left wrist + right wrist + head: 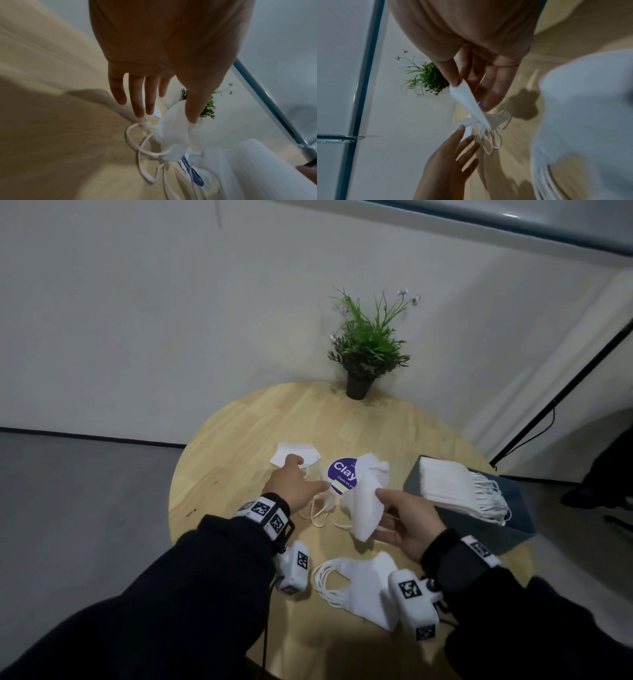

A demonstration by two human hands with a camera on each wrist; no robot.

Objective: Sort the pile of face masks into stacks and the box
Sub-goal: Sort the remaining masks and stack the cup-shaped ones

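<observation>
Over the round table (239, 419), near its purple sticker (342, 474), the right hand (407, 522) pinches a folded white mask (364, 501) between thumb and fingers, lifted off the wood. Left of the sticker, the left hand (294, 484) reaches out with straight, spread fingers (137, 97), holding nothing, above a loose mask (291, 455) and tangled ear loops (318, 511). Right of the sticker, a box (486, 518) holds flat masks (459, 491). Nearer the person than the sticker lies a stack (363, 587). Behind the sticker stands a plant (366, 347).

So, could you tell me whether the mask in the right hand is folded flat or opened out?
Folded flat: the mask shows as one thin creased edge pinched in the right hand.
</observation>
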